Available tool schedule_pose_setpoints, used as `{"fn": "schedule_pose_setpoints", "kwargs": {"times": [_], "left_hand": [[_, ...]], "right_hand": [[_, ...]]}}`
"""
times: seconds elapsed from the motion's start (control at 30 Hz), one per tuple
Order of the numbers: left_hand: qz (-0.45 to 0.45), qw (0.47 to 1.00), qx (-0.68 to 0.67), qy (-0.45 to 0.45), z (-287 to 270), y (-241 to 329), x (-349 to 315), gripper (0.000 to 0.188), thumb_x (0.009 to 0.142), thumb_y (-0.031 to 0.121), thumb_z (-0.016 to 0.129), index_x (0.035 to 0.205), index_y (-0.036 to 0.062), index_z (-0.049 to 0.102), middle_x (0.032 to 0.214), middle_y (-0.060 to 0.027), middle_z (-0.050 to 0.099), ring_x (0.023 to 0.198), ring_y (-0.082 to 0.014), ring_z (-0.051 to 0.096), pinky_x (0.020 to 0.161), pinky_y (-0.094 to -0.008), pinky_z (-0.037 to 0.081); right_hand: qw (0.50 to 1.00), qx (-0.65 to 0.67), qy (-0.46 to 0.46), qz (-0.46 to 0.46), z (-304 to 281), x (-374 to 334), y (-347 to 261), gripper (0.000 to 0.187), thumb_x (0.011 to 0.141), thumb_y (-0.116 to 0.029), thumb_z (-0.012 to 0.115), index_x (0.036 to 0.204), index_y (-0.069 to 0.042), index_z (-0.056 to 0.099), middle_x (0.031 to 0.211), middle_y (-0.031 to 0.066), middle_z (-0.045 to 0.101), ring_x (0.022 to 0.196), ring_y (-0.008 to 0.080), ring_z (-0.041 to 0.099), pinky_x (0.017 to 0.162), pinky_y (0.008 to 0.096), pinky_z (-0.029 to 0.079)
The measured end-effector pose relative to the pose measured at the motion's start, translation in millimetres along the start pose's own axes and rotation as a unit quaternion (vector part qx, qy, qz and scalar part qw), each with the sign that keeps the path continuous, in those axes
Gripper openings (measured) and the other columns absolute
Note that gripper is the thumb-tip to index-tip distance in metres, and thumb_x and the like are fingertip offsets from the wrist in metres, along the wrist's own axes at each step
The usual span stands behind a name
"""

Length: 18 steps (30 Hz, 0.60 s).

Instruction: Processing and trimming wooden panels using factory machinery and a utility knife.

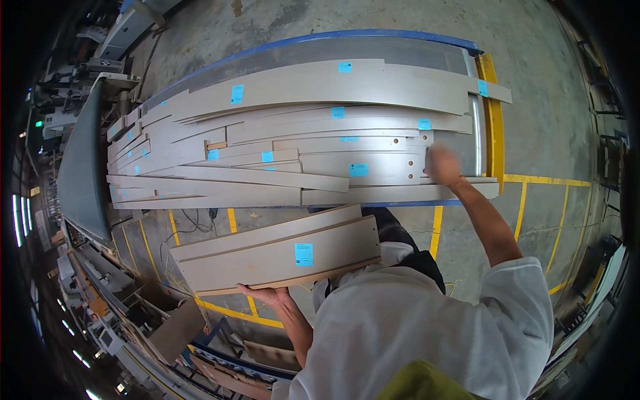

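Observation:
My left hand [265, 294] holds a pair of grey boards from below at their near long edge. The nearer grey board [247, 267] has a blue label, a wood-coloured edge and small holes at its right end. Behind it lies a narrower grey board [280, 231], partly overlapped. The boards slant in front of my waist, their right end close against my body. My right hand [442, 165] is over the right end of the loaded table, by panels with round holes [387, 165]. Motion smears its fingers, and whether it touches a panel cannot be made out.
Many long grey panels [313, 83] with blue labels lie across a blue-edged table [360, 33]. A yellow bar [493, 127] closes its right end. Yellow lines [437, 233] mark the concrete floor, and a cable [200, 223] lies there. Machinery and racks [253, 353] stand to the left and behind.

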<state>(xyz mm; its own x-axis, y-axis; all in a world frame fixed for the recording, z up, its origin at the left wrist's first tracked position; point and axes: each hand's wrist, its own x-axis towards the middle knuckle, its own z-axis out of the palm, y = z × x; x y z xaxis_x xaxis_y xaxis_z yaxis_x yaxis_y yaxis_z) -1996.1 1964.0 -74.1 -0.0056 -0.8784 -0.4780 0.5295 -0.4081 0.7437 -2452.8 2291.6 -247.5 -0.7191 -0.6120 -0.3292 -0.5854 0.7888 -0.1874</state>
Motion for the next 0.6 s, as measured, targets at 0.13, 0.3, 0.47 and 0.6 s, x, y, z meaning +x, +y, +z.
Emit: {"fn": "schedule_pose_setpoints", "kwargs": {"times": [0.13, 0.3, 0.47, 0.6], "left_hand": [[-0.018, 0.999, 0.023, 0.015, -9.2, -3.4, -2.9, 0.072, 0.096, 0.064, 0.047, 0.144, 0.0101, 0.046, 0.139, -0.0101, 0.055, 0.126, -0.0310, 0.054, 0.105, -0.0493, 0.048], [0.015, 0.994, -0.036, 0.099, -23.5, -5.2, 0.9, 0.072, 0.098, 0.064, 0.043, 0.143, 0.0090, 0.047, 0.136, -0.0125, 0.058, 0.121, -0.0310, 0.059, 0.104, -0.0478, 0.047], [0.037, 0.996, -0.068, 0.052, -16.7, 19.7, 2.1, 0.070, 0.099, 0.062, 0.040, 0.143, 0.0084, 0.048, 0.132, -0.0124, 0.061, 0.121, -0.0309, 0.059, 0.104, -0.0475, 0.047], [0.061, 0.991, -0.099, 0.058, -31.9, 48.7, -1.7, 0.069, 0.099, 0.061, 0.038, 0.142, 0.0084, 0.048, 0.133, -0.0129, 0.060, 0.122, -0.0314, 0.059, 0.104, -0.0478, 0.047]], "right_hand": [[0.972, 0.173, 0.127, 0.093, 21.1, -12.5, -8.0, 0.057, 0.084, -0.047, 0.076, 0.115, 0.000, 0.065, 0.111, 0.0213, 0.069, 0.105, 0.0398, 0.067, 0.090, 0.0476, 0.053], [0.924, 0.357, 0.128, 0.049, 3.3, -33.7, -78.3, 0.041, 0.093, -0.028, 0.074, 0.108, 0.009, 0.067, 0.099, 0.0187, 0.071, 0.094, 0.0270, 0.069, 0.086, 0.0364, 0.053], [0.817, 0.563, -0.075, -0.101, -57.9, -44.9, -196.4, 0.031, 0.096, -0.017, 0.069, 0.119, 0.002, 0.066, 0.106, 0.0096, 0.070, 0.097, 0.0168, 0.066, 0.088, 0.0291, 0.052], [0.840, 0.418, -0.183, -0.292, -123.2, -50.6, -298.3, 0.059, 0.075, -0.030, 0.086, 0.119, 0.003, 0.066, 0.103, 0.0171, 0.073, 0.094, 0.0238, 0.070, 0.084, 0.0350, 0.055]]}}
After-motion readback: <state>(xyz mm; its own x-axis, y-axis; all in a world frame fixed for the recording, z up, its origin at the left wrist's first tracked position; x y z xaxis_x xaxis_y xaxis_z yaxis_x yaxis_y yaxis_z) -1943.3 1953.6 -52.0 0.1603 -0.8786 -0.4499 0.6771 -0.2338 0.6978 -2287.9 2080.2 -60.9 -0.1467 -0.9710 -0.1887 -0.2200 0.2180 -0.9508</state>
